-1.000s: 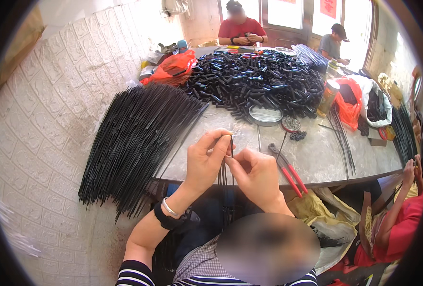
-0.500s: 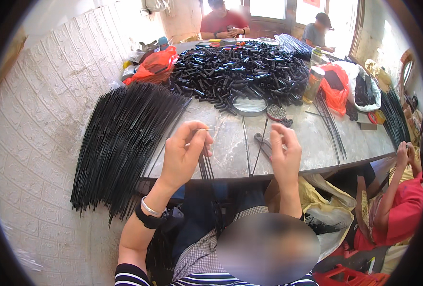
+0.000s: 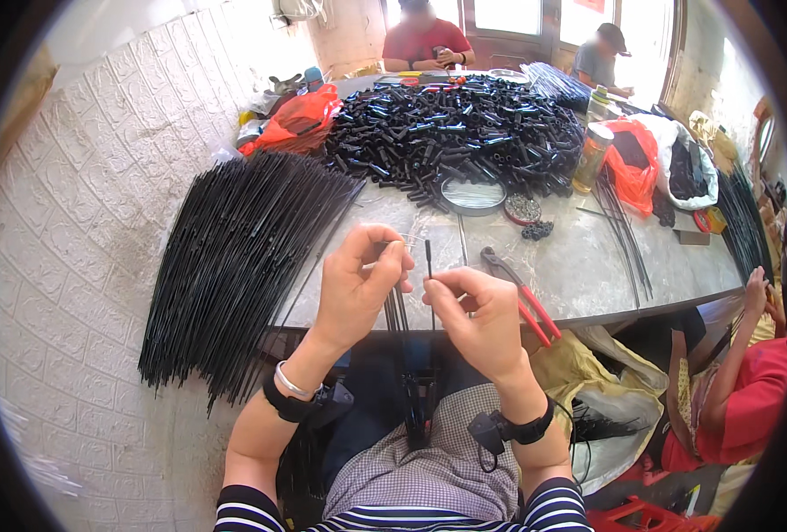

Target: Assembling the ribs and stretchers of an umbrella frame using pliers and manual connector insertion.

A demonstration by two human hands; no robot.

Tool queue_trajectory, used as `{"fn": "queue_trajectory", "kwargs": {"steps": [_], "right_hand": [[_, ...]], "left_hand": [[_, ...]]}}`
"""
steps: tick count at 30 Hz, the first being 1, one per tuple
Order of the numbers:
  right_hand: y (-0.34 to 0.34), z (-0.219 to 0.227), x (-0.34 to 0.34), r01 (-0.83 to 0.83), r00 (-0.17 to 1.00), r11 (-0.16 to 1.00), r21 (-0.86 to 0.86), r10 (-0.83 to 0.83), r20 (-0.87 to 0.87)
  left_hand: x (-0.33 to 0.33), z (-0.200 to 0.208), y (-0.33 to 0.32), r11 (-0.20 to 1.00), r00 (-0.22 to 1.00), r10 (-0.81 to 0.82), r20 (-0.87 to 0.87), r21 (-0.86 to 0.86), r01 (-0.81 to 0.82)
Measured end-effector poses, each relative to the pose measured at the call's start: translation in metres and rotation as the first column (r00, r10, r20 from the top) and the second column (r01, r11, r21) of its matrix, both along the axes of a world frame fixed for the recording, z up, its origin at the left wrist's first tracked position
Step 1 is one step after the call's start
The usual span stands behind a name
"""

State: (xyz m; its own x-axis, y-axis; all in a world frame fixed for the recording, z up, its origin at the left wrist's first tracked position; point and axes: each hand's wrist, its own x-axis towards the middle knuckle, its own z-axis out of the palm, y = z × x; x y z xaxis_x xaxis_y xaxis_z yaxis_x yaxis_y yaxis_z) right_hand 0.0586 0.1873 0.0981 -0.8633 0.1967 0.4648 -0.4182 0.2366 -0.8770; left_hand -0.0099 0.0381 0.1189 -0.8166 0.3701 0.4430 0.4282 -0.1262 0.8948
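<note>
My left hand (image 3: 365, 288) is closed around several thin black rods (image 3: 397, 321) that hang down toward my lap. A few fine pale wires (image 3: 415, 238) stick out between its thumb and forefinger. Close beside it, my right hand (image 3: 482, 324) pinches a single thin black rod (image 3: 429, 259), held upright, its upper end thicker than the rest. The pale wires reach to the top of this rod; whether they touch it I cannot tell. Pliers with red handles (image 3: 535, 315) lie on the table just beyond my right hand.
A big heap of short black tubes (image 3: 455, 133) covers the far middle of the table (image 3: 579, 275). Bundled black rods (image 3: 242, 266) lie at the left. A round dish of pale wires (image 3: 473, 195), a lidded jar (image 3: 593, 158) and bags stand behind. Other people sit around the table.
My right hand has come down and left toward my left hand and now holds an upright black rod. It was raised and apart before. The pliers' red handles have come into view.
</note>
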Motion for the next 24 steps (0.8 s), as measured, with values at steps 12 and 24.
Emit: {"fn": "queue_trajectory", "kwargs": {"steps": [12, 24], "right_hand": [[-0.008, 0.009, -0.002, 0.067, 0.997, 0.986, 0.151, -0.062, -0.039], [-0.009, 0.006, -0.006, 0.044, 0.998, 0.989, 0.144, -0.038, -0.045]], "left_hand": [[0.007, -0.009, 0.011, 0.977, 0.995, 0.095, -0.030, 0.196, -0.087], [0.006, -0.012, 0.012, 0.971, 0.991, 0.125, -0.045, 0.212, -0.113]]}}
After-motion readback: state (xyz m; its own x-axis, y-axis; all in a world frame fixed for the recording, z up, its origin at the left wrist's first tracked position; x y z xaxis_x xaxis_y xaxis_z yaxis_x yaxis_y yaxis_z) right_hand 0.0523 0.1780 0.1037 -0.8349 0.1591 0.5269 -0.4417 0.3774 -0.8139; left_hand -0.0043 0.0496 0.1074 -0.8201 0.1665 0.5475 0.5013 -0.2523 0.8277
